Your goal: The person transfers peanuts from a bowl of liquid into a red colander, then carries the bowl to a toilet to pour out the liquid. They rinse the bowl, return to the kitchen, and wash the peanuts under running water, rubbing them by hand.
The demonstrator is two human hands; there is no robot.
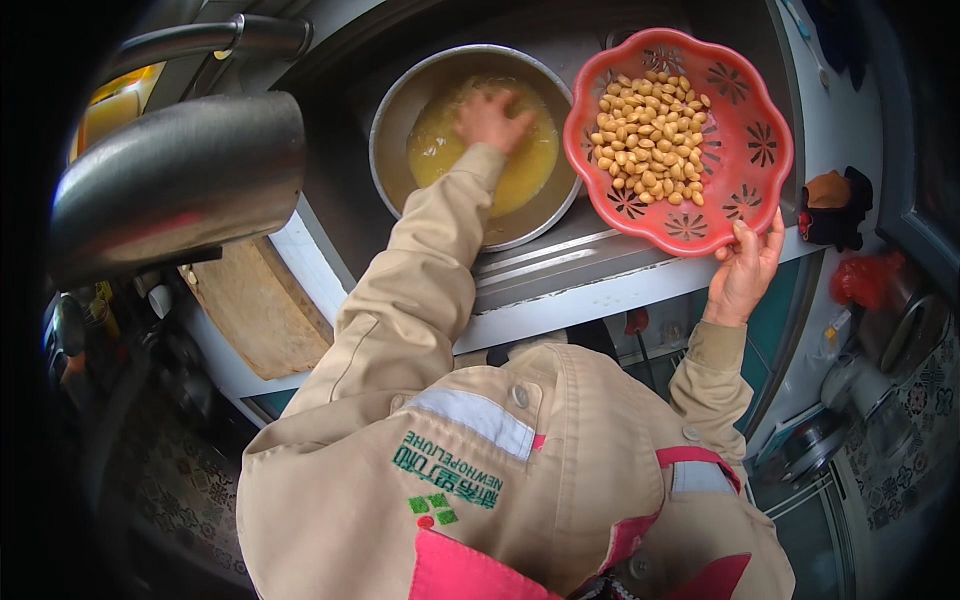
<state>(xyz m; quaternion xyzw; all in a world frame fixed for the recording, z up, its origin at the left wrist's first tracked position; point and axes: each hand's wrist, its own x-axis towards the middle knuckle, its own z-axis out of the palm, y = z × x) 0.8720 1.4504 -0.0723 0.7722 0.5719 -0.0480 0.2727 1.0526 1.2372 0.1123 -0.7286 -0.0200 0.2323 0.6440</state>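
My left hand (pixel 495 120) reaches into a round metal basin (pixel 384 154) and dips into cloudy yellow liquid (pixel 525 176). The hand is blurred and its fingertips are under the surface, so whether it grips anything is hidden. To the right of the basin, my right hand (pixel 746 274) holds the near rim of a red plastic basket (pixel 739 176), thumb and fingers pinching the scalloped edge. The basket has flower-shaped cutouts. Many tan oval nuts (pixel 652 139), resembling ginkgo nuts, lie heaped toward its left side.
The basin stands in a stainless-steel sink (pixel 330 165), with the basket over its right part. A thick metal faucet (pixel 187 176) looms at the left, close to the camera. Below it lies a wooden cutting board (pixel 259 315). A dark-and-brown object (pixel 834 206) sits on the right counter.
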